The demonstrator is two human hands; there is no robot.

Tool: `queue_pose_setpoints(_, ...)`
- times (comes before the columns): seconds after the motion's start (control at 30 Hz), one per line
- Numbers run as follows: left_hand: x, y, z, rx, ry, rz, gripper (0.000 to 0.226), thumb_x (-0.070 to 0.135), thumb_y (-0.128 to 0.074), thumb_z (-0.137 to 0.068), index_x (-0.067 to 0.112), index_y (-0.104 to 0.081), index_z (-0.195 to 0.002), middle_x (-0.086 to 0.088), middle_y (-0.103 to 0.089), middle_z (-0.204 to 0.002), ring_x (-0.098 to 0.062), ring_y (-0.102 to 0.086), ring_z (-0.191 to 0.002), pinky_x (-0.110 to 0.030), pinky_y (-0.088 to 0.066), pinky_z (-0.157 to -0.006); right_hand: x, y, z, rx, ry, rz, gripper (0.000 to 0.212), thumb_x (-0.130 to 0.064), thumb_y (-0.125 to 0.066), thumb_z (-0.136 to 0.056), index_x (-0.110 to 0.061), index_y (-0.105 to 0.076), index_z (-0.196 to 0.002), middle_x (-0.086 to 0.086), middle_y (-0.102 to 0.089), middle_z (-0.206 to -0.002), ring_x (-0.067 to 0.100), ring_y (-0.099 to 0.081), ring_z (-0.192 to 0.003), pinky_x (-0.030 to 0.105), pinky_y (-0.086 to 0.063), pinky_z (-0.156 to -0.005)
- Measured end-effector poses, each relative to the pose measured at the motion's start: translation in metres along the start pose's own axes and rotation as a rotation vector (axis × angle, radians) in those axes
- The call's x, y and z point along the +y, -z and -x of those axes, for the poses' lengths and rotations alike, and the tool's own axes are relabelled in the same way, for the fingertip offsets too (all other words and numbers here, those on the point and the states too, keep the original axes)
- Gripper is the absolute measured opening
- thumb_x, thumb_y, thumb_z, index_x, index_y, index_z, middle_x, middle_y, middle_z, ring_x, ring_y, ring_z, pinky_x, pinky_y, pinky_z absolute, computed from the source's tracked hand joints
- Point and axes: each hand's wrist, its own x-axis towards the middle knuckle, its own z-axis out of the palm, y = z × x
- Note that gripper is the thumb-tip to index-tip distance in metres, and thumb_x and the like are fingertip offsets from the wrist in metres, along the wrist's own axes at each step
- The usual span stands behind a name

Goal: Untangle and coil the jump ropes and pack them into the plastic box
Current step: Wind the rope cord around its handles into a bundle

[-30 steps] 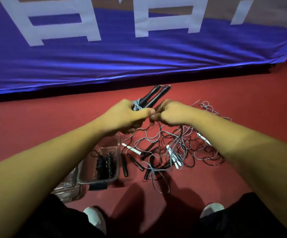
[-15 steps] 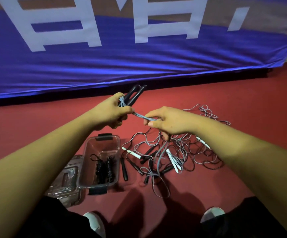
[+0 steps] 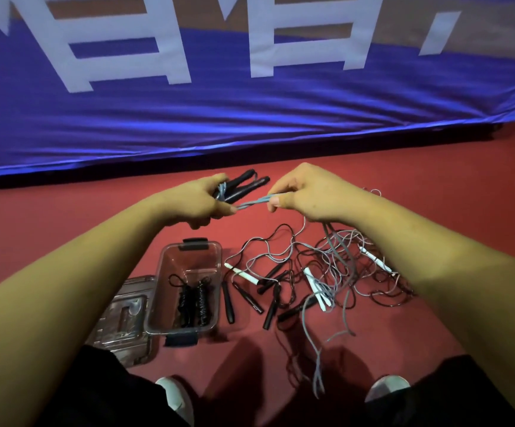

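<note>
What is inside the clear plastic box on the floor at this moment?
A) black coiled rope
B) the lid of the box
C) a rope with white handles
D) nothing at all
A: black coiled rope lies on the bottom of the plastic box, and no white handle is in it.

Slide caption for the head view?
Left hand grips two black handles while right hand pinches the grey cord above tangled ropes beside plastic box.

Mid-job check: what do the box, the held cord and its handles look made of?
Box: clear, glossy hard plastic; the floor shows through its walls. Cord, pinched by the right hand: smooth pale blue-grey, probably plastic-coated. Handles in the left hand: matte black, perhaps rubber or foam.
</note>
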Motion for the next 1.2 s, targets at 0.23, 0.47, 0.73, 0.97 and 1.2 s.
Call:
queue_pose_setpoints(0.23,0.021,-0.042,0.009,-0.119,-0.203,-0.591,0.049,0.040,-0.074,-0.082,0.034,-0.054,-0.126,0.007,-0.063,-0.096,-0.016,-0.061,-0.089,-0.025,-0.042,-0.078,0.008,-0.001,-0.011,0.048,0.041,0.097,0.015,-0.017,-0.061,-0.092,-0.011,-0.075,-0.092,0.010,-0.073,-0.089,0.024,-0.065,-0.085,0.028,-0.044,-0.073)
queue_pose_setpoints(0.47,0.029,-0.052,0.018,-0.046,-0.403,-0.678,0.027,0.056,-0.055,-0.092,0.034,-0.052,-0.107,0.014,-0.050,-0.062,0.001,-0.047,-0.057,-0.027,-0.033,-0.063,0.034,0.012,-0.017,0.068,0.056,-0.152,0.007,-0.015,-0.072,-0.084,-0.008,-0.074,-0.086,-0.004,-0.062,-0.058,0.007,-0.045,-0.049,0.024,-0.038,-0.052)
queue_pose_setpoints(0.73,0.038,-0.055,0.030,0.033,-0.571,-0.354,0.054,0.039,-0.064,-0.092,0.023,-0.033,-0.133,-0.005,-0.048,-0.054,-0.012,-0.040,-0.046,-0.024,-0.030,-0.046,0.073,-0.007,-0.014,-0.111,-0.196,-0.522,0.013,-0.010,-0.064,-0.089,-0.016,-0.072,-0.081,0.006,-0.062,-0.070,0.013,-0.052,-0.056,0.023,-0.039,-0.055)
queue_pose_setpoints(0.97,0.034,-0.044,0.024,0.128,-0.570,-0.224,0.024,0.041,-0.060,-0.094,0.029,-0.049,-0.112,0.008,-0.061,-0.071,-0.007,-0.053,-0.059,-0.029,-0.044,-0.060,0.073,-0.033,-0.017,-0.255,-0.266,-0.614,0.019,-0.014,-0.060,-0.090,-0.018,-0.074,-0.079,0.016,-0.062,-0.082,0.019,-0.052,-0.064,0.032,-0.038,-0.062)
queue_pose_setpoints(1.2,0.038,-0.044,0.019,0.142,-0.278,0.237,0.011,0.025,-0.044,-0.102,0.020,-0.038,-0.094,-0.007,-0.047,-0.059,-0.018,-0.036,-0.049,-0.022,-0.026,-0.043,0.057,-0.030,-0.013,-0.257,-0.264,-0.554,0.033,-0.027,-0.051,-0.099,-0.005,-0.069,-0.083,0.004,-0.057,-0.055,0.017,-0.053,-0.053,0.027,-0.042,-0.056)
